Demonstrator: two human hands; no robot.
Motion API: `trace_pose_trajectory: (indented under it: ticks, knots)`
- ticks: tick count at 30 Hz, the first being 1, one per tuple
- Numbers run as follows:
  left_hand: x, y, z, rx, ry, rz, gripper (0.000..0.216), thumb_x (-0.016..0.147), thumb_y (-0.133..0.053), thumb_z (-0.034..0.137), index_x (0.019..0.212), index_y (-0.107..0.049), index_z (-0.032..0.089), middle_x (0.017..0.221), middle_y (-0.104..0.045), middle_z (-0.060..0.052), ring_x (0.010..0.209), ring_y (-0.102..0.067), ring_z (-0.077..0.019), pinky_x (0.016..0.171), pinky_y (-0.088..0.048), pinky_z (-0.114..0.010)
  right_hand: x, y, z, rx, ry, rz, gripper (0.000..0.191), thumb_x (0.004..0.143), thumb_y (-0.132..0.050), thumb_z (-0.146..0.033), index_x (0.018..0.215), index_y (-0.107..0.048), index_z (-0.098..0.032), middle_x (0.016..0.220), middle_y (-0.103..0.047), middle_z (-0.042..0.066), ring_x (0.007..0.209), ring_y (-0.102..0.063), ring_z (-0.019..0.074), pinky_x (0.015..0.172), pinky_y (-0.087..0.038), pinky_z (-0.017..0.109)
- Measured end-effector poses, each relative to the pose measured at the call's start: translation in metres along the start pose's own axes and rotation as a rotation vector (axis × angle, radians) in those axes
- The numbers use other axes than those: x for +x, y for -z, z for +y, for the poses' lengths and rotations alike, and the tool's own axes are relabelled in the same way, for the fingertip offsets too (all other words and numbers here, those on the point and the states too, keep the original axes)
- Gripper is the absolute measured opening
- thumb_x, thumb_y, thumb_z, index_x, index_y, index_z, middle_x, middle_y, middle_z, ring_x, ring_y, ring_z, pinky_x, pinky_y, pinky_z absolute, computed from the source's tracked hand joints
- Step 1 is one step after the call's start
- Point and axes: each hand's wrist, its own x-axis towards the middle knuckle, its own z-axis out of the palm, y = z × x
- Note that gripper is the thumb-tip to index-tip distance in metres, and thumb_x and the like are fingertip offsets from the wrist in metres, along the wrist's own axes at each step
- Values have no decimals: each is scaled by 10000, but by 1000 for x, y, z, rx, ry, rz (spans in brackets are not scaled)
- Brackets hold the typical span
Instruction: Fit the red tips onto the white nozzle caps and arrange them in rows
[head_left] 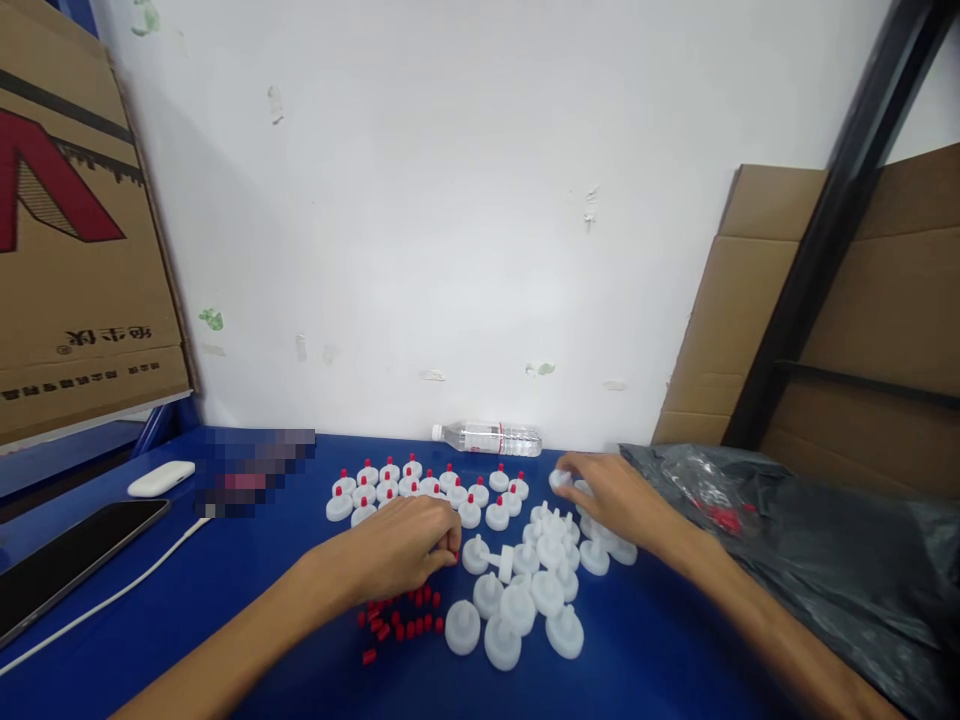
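My left hand [409,540] is closed in a pinch, with a bit of a small red tip cap [455,556] showing at its fingertips. Below it on the blue table lies a scatter of loose red tip caps [411,628]. My right hand [611,492] is closed around a white nozzle lid [558,480], partly hidden by the fingers. Bare white nozzle lids [517,608] form a loose pile between and below my hands, some upright, some turned over. Behind my left hand stand several white lids with red tips fitted [388,490].
A clear plastic bottle [487,439] lies against the wall. Black plastic sheeting [810,550] covers the right side, with a clear bag of red pieces [716,505] on it. At left are a phone [75,560], a white cable [112,590] and a white case [161,478].
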Motion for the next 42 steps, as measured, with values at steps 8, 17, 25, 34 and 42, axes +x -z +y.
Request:
trace_pose_trajectory:
  ticks: [8,17,25,34,42]
  knots:
    - [3,-5,-5,27,-48,45,79,878,-669,197,916,-734,221,945,-761,-33,886,-689,-239,717,-419,-293,-3,6,-23,108,62,251,337,1019,-478,-454,1244,-608,-239,1049,-718,70,949,-682,265,846,-512,395]
    - [3,-5,-3,56,-104,43,131,883,-641,167,934,-749,220,985,-770,-52,920,-702,-259,725,-432,-305,-10,3,-43,87,185,291,314,1023,-519,-407,1256,-622,-222,1117,-688,89,1008,-659,274,898,-520,426]
    - [5,-5,-5,33,-88,82,87,879,-654,206,924,-727,218,938,-758,-32,864,-690,-226,701,-430,-283,-12,2,-49,116,251,320,260,1017,-549,-402,1199,-594,-221,1133,-685,87,984,-663,268,849,-530,429]
    - [-1,-11,-14,-130,-107,398,192,999,-498,278,1018,-676,209,974,-668,-34,743,-622,-153,709,-482,-277,-20,2,-70,163,471,375,257,1001,-601,-336,1227,-562,-219,1107,-744,85,967,-710,239,826,-537,406]
    - [-3,-20,-11,-415,19,454,204,940,-606,394,953,-670,201,843,-661,-7,582,-559,-116,542,-461,-232,-27,-5,-85,161,560,380,323,985,-625,-366,1262,-584,-205,1099,-735,105,965,-702,250,841,-531,424]
